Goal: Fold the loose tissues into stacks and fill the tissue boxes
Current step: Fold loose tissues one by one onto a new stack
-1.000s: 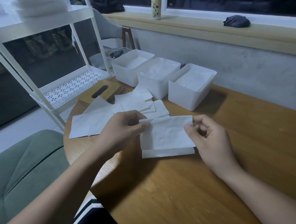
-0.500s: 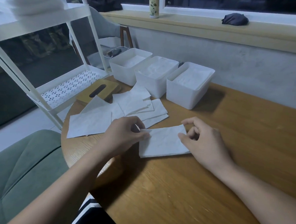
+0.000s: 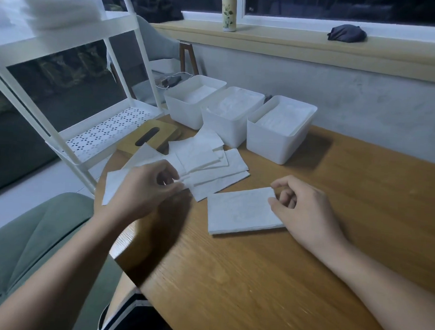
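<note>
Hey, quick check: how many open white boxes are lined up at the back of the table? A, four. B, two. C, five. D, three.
D: three open white boxes stand side by side at the far edge of the table: the left box, the middle box and the right box.

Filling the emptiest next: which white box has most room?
Leftmost box, by the rack: its tissues sit well below the rim; the middle box and right box are nearly full.
</note>
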{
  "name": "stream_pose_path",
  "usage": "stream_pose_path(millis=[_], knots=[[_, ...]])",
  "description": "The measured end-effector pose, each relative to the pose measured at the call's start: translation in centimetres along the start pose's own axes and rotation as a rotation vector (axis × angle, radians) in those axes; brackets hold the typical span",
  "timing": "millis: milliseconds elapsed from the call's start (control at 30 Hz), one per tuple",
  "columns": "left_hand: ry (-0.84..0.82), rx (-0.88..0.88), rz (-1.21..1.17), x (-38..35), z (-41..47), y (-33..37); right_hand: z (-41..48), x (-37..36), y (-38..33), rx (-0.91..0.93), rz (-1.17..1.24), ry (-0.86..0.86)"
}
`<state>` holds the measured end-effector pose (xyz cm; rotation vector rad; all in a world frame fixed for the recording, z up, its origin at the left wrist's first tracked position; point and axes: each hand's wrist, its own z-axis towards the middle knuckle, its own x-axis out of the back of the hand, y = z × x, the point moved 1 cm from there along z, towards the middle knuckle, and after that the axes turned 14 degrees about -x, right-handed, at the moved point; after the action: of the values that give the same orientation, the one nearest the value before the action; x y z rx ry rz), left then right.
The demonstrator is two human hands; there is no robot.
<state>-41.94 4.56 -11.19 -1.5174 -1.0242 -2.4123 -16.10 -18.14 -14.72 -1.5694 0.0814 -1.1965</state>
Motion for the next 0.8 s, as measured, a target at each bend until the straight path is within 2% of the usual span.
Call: stream_pose_path(millis=[200, 433, 600, 800], knots=[[0.038, -0.001, 0.097, 2.4, 0.8, -4.7, -0.1, -0.1, 0.0, 0.017, 0.009, -0.007], [-0.105, 0.062, 0.176, 3.0, 1.5, -8.3, 0.0, -0.1, 0.1, 0.020, 0.004, -0.020], [-0.131, 0.170, 0.142, 3.5, 2.4, -8.2, 0.0, -0.2, 0.2, 0.013, -0.002, -0.024], [-0.116, 0.155, 0.167, 3.8, 2.4, -6.7, 0.0, -0.1, 0.2, 0.007, 0.006, -0.025]])
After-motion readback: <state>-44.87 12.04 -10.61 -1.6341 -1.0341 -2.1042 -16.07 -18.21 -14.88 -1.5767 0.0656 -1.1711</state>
